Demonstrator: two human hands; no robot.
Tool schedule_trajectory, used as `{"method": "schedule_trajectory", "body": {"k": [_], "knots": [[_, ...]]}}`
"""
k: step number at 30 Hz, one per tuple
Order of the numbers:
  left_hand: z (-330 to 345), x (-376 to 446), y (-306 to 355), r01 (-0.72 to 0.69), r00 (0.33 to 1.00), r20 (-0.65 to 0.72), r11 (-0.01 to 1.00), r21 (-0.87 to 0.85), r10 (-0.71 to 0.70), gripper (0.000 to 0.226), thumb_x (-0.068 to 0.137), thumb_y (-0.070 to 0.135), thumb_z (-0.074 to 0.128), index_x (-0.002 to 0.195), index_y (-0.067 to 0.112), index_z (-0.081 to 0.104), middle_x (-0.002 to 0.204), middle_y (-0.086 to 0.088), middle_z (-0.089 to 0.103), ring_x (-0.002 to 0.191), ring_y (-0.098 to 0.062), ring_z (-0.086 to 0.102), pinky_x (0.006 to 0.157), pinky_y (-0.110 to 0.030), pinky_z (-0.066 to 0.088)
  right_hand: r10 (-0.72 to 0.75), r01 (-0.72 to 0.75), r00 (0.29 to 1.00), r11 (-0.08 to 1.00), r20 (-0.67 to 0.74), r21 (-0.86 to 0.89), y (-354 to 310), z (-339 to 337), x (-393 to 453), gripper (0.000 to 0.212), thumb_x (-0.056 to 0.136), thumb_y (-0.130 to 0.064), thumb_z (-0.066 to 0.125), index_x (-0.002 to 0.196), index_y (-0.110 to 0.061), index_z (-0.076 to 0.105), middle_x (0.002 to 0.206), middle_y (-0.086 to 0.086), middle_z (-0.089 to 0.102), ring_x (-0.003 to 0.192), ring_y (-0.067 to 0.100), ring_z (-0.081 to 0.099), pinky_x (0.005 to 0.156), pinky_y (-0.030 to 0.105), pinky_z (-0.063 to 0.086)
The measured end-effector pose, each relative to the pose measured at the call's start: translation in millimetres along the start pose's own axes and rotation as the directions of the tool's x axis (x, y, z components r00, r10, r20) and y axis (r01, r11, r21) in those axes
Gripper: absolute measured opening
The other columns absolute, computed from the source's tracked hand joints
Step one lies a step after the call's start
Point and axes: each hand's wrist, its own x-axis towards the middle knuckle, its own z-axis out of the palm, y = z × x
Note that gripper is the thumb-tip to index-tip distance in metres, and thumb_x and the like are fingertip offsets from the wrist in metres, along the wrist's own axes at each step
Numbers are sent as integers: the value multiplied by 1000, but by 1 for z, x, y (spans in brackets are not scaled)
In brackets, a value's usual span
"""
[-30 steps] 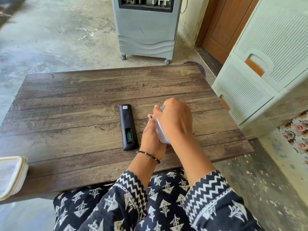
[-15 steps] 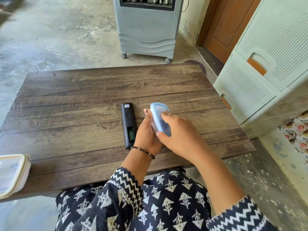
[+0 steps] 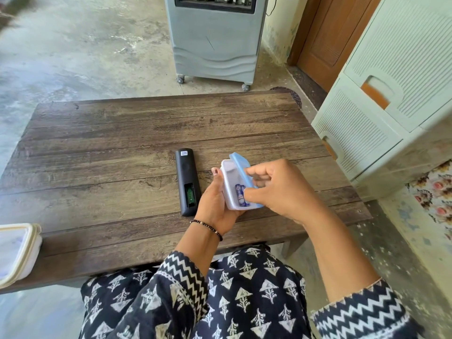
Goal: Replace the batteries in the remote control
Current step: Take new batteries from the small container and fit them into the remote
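A black remote control (image 3: 187,177) lies face down on the wooden table (image 3: 110,143), its battery compartment open and showing green inside. My left hand (image 3: 215,206) holds a small white plastic box (image 3: 230,182) just right of the remote. Blue-and-white batteries (image 3: 240,194) lie inside the box. My right hand (image 3: 276,189) grips the box's blue lid (image 3: 241,167), which is lifted off to the right side and tilted on edge.
A white container with a cream-rimmed lid (image 3: 17,250) sits at the table's near left edge. A grey air cooler (image 3: 215,37) stands beyond the table. A pale green drawer cabinet (image 3: 381,106) stands close on the right.
The blue lid has come off the white box and swung right, exposing the batteries. My right hand shifted from on top of the box to its right side.
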Motion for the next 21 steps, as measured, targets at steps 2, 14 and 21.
{"method": "schedule_trajectory", "body": {"k": [2,14,21], "knots": [[-1,1,1,28,1000,13,999,22,-28,59,92,55,23,115,14,58,99,-12,72,84,-25,71,71,-40,58,11,-11,1000,1000,-8,20,3,-1,0,59,66,-17,77,122,-10,60,119,4,66,100,9,63,89,32,54],[13,0,15,-38,999,16,976,215,35,33,91,22,54,112,-2,60,99,-16,68,80,-22,69,73,-36,59,-30,8,953,997,-303,-75,-1,-4,2,15,70,-11,70,84,-15,74,77,-1,72,67,10,65,57,16,49],[25,5,22,-43,985,-128,891,451,113,12,94,19,50,95,10,57,87,-8,66,78,-21,64,68,-36,57,56,-53,846,998,-530,21,27,-24,11,13,73,-4,62,76,-9,73,64,3,69,58,14,65,60,27,56]]}}
